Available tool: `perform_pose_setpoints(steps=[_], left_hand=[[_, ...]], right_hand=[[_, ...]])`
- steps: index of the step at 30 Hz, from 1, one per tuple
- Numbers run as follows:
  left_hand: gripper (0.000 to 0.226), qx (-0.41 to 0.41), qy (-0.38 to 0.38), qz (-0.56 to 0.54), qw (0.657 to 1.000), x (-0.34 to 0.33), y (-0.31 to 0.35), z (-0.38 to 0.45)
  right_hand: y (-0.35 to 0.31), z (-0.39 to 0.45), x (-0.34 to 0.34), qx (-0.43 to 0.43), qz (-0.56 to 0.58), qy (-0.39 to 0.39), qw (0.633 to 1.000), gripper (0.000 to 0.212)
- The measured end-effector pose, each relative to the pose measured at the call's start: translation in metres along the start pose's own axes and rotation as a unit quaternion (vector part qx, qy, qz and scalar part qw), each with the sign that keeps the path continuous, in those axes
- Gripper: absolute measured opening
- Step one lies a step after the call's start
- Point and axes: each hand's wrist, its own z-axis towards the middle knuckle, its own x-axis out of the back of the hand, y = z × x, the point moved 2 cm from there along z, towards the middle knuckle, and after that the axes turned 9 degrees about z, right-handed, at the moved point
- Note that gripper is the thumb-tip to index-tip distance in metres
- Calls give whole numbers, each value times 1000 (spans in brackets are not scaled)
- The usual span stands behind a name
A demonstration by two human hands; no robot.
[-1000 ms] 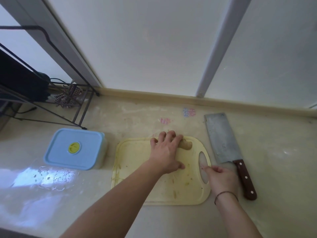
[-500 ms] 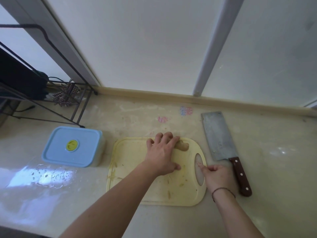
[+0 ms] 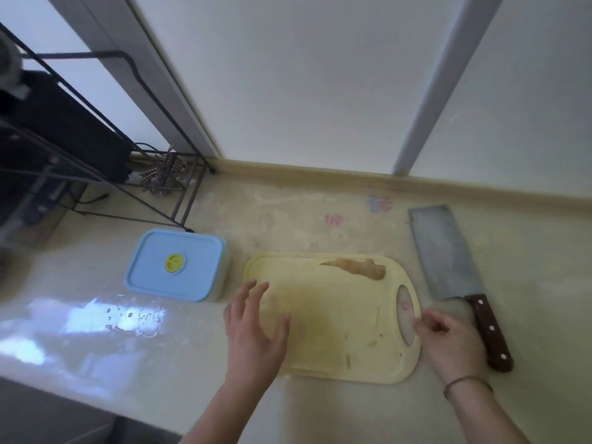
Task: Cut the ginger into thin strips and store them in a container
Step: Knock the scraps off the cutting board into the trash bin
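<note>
We see the ginger (image 3: 358,268) lying whole at the far edge of the yellow cutting board (image 3: 333,318), nobody touching it. Our left hand (image 3: 253,334) hovers over the board's left side, fingers spread wide and holding nothing. Our right hand (image 3: 448,342) sits by the board's handle hole, fingers loosely curled. The cleaver (image 3: 455,274) lies just right; the lidded blue container (image 3: 176,264) waits left.

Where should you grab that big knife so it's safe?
Probably by the dark wooden handle, coming from the near side with the right hand. The cleaver lies flat on the counter, handle pointing toward the person and the wide blade pointing away.
</note>
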Motion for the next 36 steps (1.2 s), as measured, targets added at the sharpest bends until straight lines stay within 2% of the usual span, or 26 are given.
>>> perform_pose_setpoints(steps=[2, 4, 5, 8, 12, 15, 17, 19, 21, 24, 25, 27, 30, 33, 36], left_hand=[[84, 93, -26, 20, 995, 13, -24, -11], [97, 140, -70, 34, 987, 20, -34, -14], [93, 155, -85, 19, 984, 21, -34, -13], [62, 198, -89, -48, 975, 19, -31, -11], [51, 275, -61, -98, 955, 21, -30, -3], [52, 295, -66, -121, 945, 24, -31, 5], [50, 309, -73, -142, 938, 28, -33, 9], [46, 321, -91, -175, 926, 31, -34, 13], [46, 328, -112, -194, 918, 36, -33, 15], [56, 323, -131, -204, 915, 39, -33, 16], [46, 323, -137, -199, 915, 40, -33, 16], [21, 315, -149, -213, 913, 39, -35, 15], [35, 297, -146, -232, 915, 39, -39, 10], [29, 307, -116, -257, 909, 40, -43, 3], [20, 346, -129, -330, 869, 38, -49, -1]], right_hand=[[3, -3, -2, -24, 42, -5, 999, 31], [2, -6, -6, -38, 64, -4, 997, 39], [1, -8, -8, -42, 70, -1, 997, 41], [-4, -7, -13, -64, 105, 14, 992, 42], [-10, -1, -23, -94, 134, 39, 986, 42], [-11, 3, -24, -66, 67, 43, 995, 44], [-10, 2, -22, -26, 6, 34, 999, 37], [-6, -3, -21, 11, -5, 24, 1000, 25], [-1, -10, -24, 8, 81, 0, 997, 22], [10, -15, -23, -83, 268, -62, 958, 27], [11, -18, -21, -101, 296, -75, 947, 28], [10, -24, -15, -110, 320, -88, 937, 28], [12, -28, -9, -101, 340, -92, 931, 28], [15, -33, -5, -99, 352, -92, 926, 29], [20, -39, -4, -91, 349, -85, 929, 29]])
